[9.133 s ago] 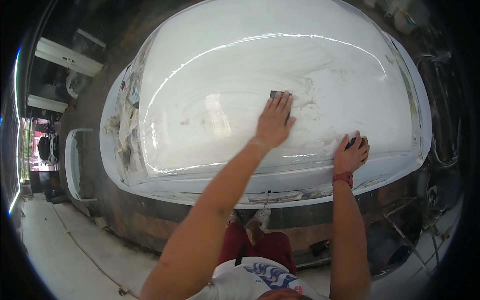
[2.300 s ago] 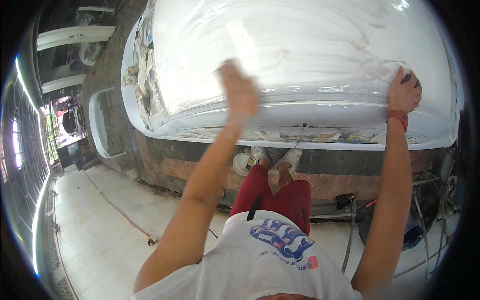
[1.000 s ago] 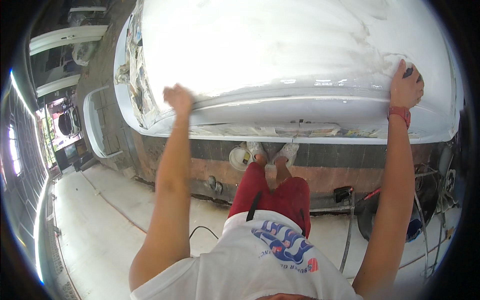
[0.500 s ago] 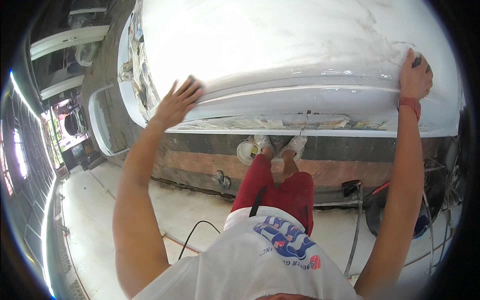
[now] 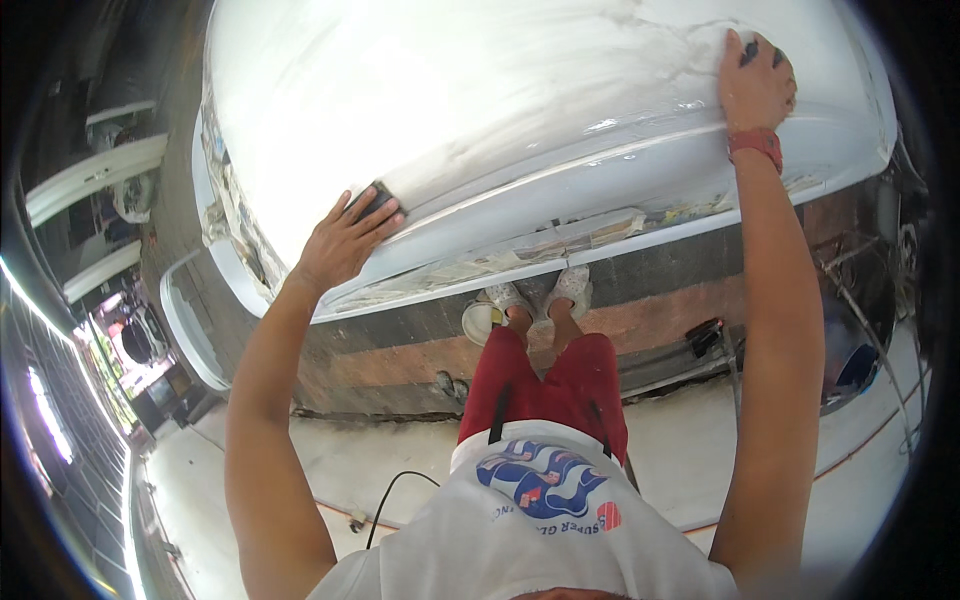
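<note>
A large glossy white vehicle panel [image 5: 480,110], wet and streaked with milky residue, spreads in front of me. My left hand [image 5: 340,245] lies on its near left part, just above a long raised crease. Under its fingers is a black sanding pad [image 5: 368,202], pressed against the surface. Farther off at the right, my right hand [image 5: 757,95] rests on the same panel beyond the crease. Something black [image 5: 749,52] shows between its fingers and looks like a second pad, mostly hidden by the hand. A red watch [image 5: 757,148] is on the right wrist.
Newspaper masking [image 5: 590,232] runs along the panel's lower side and its left end. By my feet stands a white round tub [image 5: 482,320]. Hoses and a dark round container [image 5: 850,370] lie at the right. A white frame-like part [image 5: 195,325] leans at the left.
My view has tilted, so the panel now slants up to the right. Both hands stay on about the same parts of it, and the left pad shows more clearly.
</note>
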`<state>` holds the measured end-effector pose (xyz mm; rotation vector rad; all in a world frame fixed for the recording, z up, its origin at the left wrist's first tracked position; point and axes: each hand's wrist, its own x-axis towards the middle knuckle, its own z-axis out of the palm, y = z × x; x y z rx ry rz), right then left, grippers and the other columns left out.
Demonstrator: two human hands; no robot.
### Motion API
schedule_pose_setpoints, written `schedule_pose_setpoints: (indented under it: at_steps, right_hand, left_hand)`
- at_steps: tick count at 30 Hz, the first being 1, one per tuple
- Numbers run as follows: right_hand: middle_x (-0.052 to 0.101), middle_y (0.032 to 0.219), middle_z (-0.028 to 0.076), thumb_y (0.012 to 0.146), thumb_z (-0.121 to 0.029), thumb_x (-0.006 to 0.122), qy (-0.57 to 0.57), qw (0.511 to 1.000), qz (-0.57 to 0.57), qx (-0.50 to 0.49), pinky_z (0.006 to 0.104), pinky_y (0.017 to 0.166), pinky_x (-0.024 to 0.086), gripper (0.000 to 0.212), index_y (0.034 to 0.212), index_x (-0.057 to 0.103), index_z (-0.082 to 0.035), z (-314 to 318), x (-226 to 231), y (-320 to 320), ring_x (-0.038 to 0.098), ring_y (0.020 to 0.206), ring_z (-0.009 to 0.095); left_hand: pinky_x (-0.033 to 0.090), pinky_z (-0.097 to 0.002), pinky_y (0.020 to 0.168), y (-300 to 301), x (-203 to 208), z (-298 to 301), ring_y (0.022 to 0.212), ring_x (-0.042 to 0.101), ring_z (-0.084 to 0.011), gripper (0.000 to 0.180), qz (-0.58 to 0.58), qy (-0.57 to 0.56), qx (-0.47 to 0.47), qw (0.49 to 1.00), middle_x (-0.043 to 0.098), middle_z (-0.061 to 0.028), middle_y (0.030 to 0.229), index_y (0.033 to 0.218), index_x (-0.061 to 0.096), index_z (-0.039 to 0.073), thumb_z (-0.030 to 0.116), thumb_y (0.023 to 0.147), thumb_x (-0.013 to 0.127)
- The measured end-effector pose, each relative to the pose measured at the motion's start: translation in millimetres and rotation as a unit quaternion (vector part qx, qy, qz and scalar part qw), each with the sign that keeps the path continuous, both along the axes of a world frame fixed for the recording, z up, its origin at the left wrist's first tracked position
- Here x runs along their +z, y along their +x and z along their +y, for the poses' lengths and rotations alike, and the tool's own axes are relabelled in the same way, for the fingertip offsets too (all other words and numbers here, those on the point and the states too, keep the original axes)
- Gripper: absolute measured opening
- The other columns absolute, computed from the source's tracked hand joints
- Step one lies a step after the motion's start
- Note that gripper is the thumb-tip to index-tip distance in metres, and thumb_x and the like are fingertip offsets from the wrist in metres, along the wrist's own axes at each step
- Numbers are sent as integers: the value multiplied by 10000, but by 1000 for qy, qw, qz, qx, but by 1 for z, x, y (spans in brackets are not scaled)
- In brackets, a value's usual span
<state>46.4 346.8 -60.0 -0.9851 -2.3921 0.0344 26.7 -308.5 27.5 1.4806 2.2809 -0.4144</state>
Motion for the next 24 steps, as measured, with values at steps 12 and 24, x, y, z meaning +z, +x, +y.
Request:
schedule_pose_setpoints:
  at_steps: [12,24]
  right_hand:
    - [579,1481,210,1033,-670,561,-1,1000,-9,3,727,1145,358,629,1406,667,-175,-4,5,4,500,1417,482]
    - [557,1509,188,1046,-648,560,23,1000,-17,5,713,1163,350,605,1389,669,-160,-14,11,1,467,1460,447]
  left_hand:
    - [135,-539,1390,-5,-4,282,1666,254,-207,538,42,175,-56,982,358,86,1777,1693,418,311,328,1156,450]
    - [141,-529,1384,-37,-11,324,1661,269,-248,583,-17,240,-88,967,357,26,1781,1703,403,304,395,1132,475]
